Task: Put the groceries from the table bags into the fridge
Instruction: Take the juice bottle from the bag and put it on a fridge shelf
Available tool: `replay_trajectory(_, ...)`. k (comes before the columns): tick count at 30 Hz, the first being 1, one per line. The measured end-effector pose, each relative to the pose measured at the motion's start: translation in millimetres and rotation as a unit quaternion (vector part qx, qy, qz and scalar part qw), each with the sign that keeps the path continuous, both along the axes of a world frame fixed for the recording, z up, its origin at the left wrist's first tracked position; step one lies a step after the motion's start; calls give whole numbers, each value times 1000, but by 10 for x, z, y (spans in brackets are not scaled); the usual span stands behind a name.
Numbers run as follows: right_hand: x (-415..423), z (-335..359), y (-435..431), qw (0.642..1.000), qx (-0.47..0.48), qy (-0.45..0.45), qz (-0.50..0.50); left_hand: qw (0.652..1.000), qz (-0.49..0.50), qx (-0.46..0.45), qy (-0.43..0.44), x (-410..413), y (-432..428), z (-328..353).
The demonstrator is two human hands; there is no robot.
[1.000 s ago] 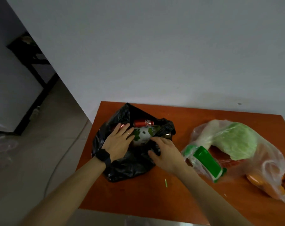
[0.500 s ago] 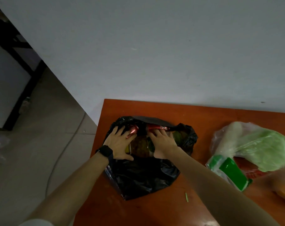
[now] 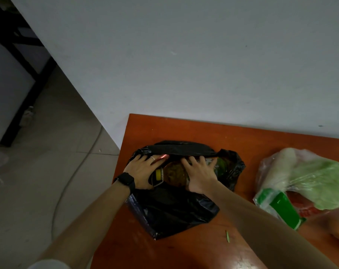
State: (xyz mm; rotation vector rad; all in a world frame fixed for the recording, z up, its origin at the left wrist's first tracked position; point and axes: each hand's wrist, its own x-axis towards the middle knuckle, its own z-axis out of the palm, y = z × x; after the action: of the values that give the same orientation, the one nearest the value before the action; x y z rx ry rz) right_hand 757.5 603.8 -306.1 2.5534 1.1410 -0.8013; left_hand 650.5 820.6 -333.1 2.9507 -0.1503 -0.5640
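From the head camera, a black plastic bag lies open near the left edge of the orange desk. Both hands are inside its mouth. The left hand, with a black watch on the wrist, lies flat with spread fingers beside a red can. The right hand presses, fingers spread, on what seems a round brownish packet. To the right of the black bag, well apart, a clear bag holds a green cabbage.
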Motion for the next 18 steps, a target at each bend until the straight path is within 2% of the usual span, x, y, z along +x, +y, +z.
replay_trajectory(6, 111, 162, -258, 995, 88, -3, -39, 997, 42, -60, 12, 94, -58, 234)
replay_trajectory(9, 172, 297, -344, 984, 152, 13, -91, 981, 112, -159, -11, 180, -157, 479)
replay_trajectory(11, 191, 409, -400, 970, 207, 40, -123, 955, 160, -249, -30, 221, -227, 664)
replay_trajectory(15, 128, 631, -536, 907, 342, 104, -225, 880, 215, -411, -104, 326, -461, 1024)
replay_trajectory(17, 43, 679, -580, 863, 397, 138, -279, 849, 233, -456, -131, 425, -622, 1151)
replay_trajectory(18, -2, 671, -597, 842, 416, 157, -307, 845, 237, -460, -133, 481, -698, 1201)
